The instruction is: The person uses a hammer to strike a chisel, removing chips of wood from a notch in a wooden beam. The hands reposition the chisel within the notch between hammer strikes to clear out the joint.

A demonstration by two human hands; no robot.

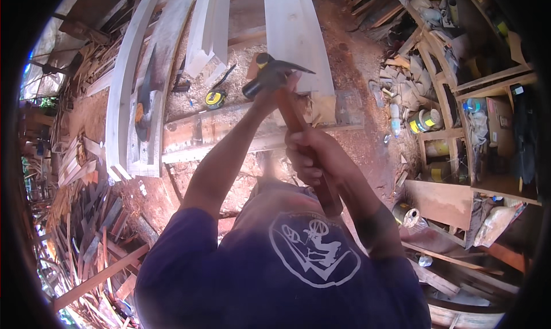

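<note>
At frame centre, the right hand [313,154] curls around the handle [329,196] of a claw hammer [294,117] slanting up-left; the left hand [268,99], nearer its head [276,78], is partly hidden, grip unclear.

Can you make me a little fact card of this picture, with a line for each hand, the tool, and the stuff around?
Right hand: wrapped around the wooden handle of a hammer
Left hand: at the hammer's head, partly hidden behind it; its grip can't be told
Tool: hammer, dark claw head, brown handle
To the left: yellow-and-black tape measure
Ahead: pale boards
To the right: yellow-banded can
</note>
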